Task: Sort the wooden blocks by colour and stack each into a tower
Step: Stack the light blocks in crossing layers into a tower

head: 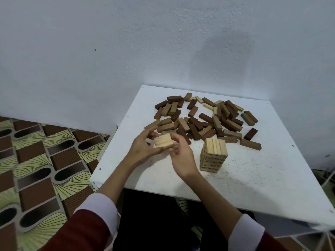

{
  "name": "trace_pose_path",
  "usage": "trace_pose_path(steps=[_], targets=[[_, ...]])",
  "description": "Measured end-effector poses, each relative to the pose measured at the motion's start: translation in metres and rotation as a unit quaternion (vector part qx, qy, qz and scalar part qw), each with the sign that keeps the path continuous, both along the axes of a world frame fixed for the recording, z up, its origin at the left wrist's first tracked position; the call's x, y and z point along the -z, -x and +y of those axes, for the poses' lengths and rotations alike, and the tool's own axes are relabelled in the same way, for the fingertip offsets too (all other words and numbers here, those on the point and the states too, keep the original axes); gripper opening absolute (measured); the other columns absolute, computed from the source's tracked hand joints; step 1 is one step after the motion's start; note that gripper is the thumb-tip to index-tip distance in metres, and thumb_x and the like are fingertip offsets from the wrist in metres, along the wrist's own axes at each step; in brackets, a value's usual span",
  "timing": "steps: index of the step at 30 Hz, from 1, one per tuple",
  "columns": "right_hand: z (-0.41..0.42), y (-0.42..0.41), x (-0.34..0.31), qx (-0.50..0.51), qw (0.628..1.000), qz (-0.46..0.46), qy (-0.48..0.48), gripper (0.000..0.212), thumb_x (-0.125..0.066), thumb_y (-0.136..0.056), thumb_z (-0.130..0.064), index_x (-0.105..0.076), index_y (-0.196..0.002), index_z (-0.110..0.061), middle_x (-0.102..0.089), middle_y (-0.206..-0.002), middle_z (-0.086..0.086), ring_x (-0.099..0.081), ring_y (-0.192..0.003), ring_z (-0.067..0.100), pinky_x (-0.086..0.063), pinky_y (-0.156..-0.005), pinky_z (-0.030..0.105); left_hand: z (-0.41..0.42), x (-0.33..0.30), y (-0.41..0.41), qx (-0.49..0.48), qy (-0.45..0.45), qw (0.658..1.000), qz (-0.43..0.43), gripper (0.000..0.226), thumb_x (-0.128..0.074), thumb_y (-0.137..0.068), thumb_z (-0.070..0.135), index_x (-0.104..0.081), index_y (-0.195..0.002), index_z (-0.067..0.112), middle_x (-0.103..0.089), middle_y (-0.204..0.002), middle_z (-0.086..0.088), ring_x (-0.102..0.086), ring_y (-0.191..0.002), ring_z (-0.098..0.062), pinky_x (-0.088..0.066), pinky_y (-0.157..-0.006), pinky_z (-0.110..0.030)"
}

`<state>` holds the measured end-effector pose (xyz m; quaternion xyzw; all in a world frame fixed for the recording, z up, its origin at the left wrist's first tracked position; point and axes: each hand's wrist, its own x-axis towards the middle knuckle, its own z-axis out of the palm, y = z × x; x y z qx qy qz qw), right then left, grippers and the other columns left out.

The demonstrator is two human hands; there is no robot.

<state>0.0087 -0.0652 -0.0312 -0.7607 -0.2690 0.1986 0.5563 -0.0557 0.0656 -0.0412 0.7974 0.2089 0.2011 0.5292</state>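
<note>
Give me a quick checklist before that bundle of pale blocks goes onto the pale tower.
1. Bundle gripped from both sides: ok. Left hand and right hand hold the pale blocks between them.
2. Blocks in the bundle lined up flush: ok, they lie side by side.
3. Colour matches the tower: ok, both pale.
4. Tower top flat and free: ok, a level row of blocks, nothing on it.
5. Tower straight: ok, no lean visible.
6. Bundle's direction crosses the top row: cannot tell.
</note>
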Motion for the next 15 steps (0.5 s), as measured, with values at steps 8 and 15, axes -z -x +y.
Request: trace_pose_path(steps=[8,15], targets=[[-0.035,-0.025,-0.067,-0.013,0.992,-0.118,-0.029,0.040,-0.058,-0.086,0.004,-0.053,-0.122,-0.014,-0.051,-0.122,0.001,-0.056,-0.104,0.007,-0.050,-0.093,0.026,-0.022,-0.060,-0.016,0.035,0.012,0.996,-0.084,0.075,-0.080,-0.066,-0.004,-0.048,-0.126,0.027,-0.060,-0.101,0.004,-0.059,-0.080,0.004,-0.049,-0.074,-0.013],[-0.098,-0.071,-0.091,-0.086,0.987,-0.134,0.037,0.054,-0.067,-0.082,-0.001,-0.050,-0.120,-0.035,-0.053,-0.124,-0.009,-0.052,-0.113,0.005,-0.045,-0.092,0.017,-0.065,-0.077,-0.053,0.122,-0.039,0.989,-0.079,0.080,-0.082,-0.065,0.002,-0.046,-0.133,0.022,-0.058,-0.101,0.009,-0.061,-0.086,-0.003,-0.052,-0.075,-0.016]])
